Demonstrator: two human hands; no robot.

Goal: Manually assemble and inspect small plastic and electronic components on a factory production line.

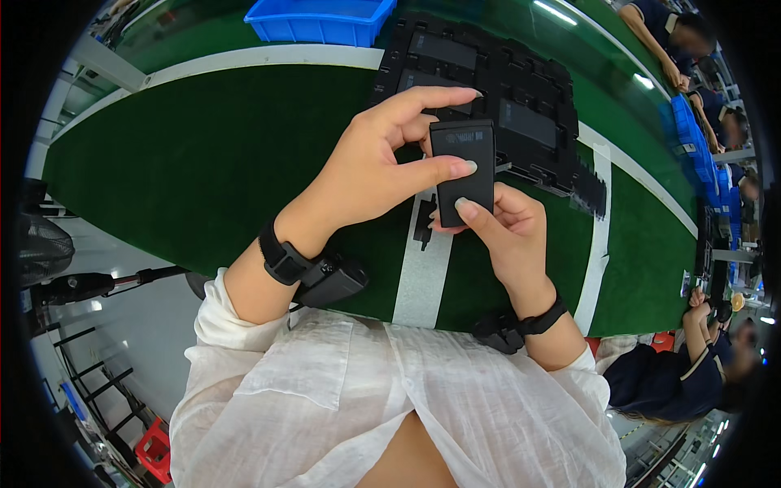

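Note:
Both hands hold a flat black rectangular device (465, 150) with small pale print near its top edge. My left hand (390, 154) grips its upper left side, thumb lying across the face and index finger stretched out above it. My right hand (512, 224) pinches the lower right corner, its thumb on the face. Just beyond the hands sits a black moulded tray (561, 106) with similar flat black devices lying in its compartments. A small black part (423, 221) lies on the white strip beside the held device, partly hidden.
The green work surface (203, 163) carries white strips. A blue bin (317, 23) stands at the far side. More blue bins (691, 134) line the right, where other people sit working. A black fan (53, 248) is at the left, and a red stool (153, 449) stands lower left.

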